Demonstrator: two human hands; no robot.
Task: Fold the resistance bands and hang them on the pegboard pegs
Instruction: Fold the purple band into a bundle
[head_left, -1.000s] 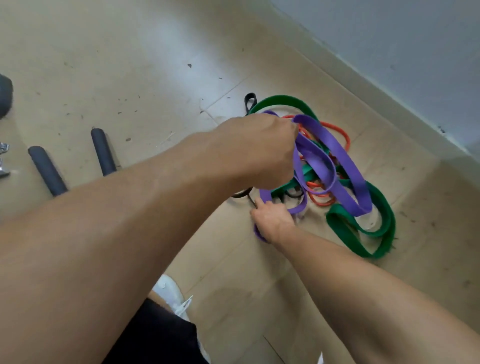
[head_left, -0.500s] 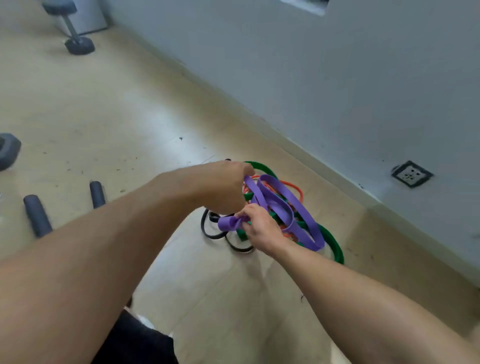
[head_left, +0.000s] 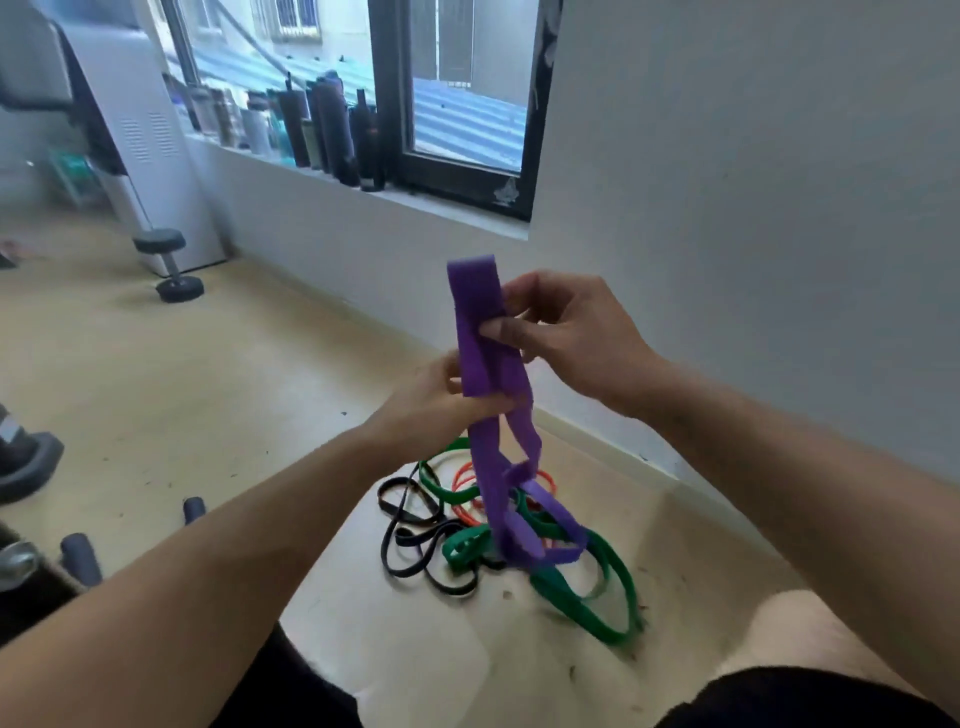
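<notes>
Purple band (head_left: 480, 332) is held upright, pinched near its top by the right hand (head_left: 566, 338) and lower by the left hand (head_left: 441, 400); its loops hang over green band (head_left: 597, 597) on the floor (head_left: 208, 389).

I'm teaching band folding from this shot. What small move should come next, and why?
Probably draw the purple band higher. The right hand pinches its top loop, the left hand holds it lower, but its tail hangs down among the green band and others, so it can't fold neatly.
</notes>
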